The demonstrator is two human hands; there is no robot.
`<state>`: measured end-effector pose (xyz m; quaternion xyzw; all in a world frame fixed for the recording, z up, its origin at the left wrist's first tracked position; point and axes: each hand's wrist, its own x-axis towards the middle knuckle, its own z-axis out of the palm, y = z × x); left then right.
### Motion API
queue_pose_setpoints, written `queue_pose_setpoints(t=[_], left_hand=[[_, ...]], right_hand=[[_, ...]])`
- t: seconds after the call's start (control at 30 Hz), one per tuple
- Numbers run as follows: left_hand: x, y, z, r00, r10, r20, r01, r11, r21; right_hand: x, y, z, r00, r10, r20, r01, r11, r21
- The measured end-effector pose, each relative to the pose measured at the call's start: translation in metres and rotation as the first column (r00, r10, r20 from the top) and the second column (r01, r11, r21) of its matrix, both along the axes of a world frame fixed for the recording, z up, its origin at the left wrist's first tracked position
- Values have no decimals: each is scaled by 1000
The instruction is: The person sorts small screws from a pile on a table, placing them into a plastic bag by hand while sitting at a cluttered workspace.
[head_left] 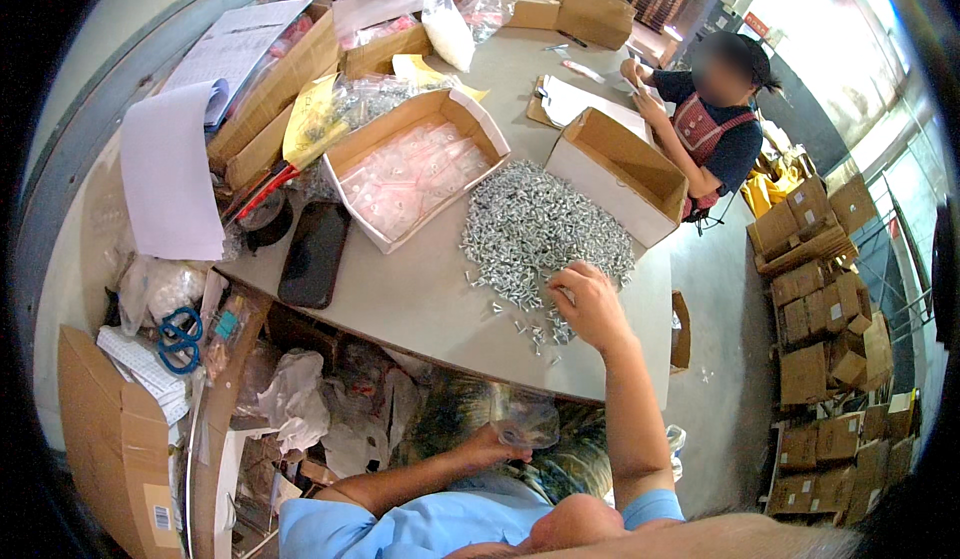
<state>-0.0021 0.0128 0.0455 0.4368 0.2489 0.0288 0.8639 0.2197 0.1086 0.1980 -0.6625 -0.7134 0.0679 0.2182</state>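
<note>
A wide heap of small silvery screws (545, 221) lies on the grey table, with a few strays along its near edge. Over the heap's near right part is my right hand (588, 302), fingers bent and drawn together at the screws; whatever is between the fingertips is hidden. Below the table's front edge, my left hand (492, 446) is closed on the side of a clear plastic bag (527, 420), its mouth spread wide. Whether anything lies in the bag is too unclear to tell.
Beyond the heap stand a white carton of small clear packets (410, 174) and an open white box (620, 174). A dark phone (314, 256) lies at left, near blue-handled scissors (180, 340). Across the table, a person (715, 129) works beside a clipboard (590, 102).
</note>
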Motion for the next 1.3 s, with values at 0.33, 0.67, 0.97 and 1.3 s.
queue_pose_setpoints(t=[0.33, 0.67, 0.97, 1.3], left_hand=[[4, -7, -17, 995, 77, 70, -78, 997, 3], [1, -4, -17, 997, 16, 72, -15, 1000, -7], [4, -5, -1, 993, 101, 66, -101, 995, 2], [2, -8, -9, 985, 115, 127, -109, 993, -50]], right_hand=[[4, -8, -6, 995, -39, 97, 44, 998, -46], [-5, 1, -10, 994, -10, 107, 10, 1000, 3], [-16, 5, -10, 900, -20, 436, -13, 997, 73], [84, -65, 36, 741, -671, 37, 627, 711, 318]])
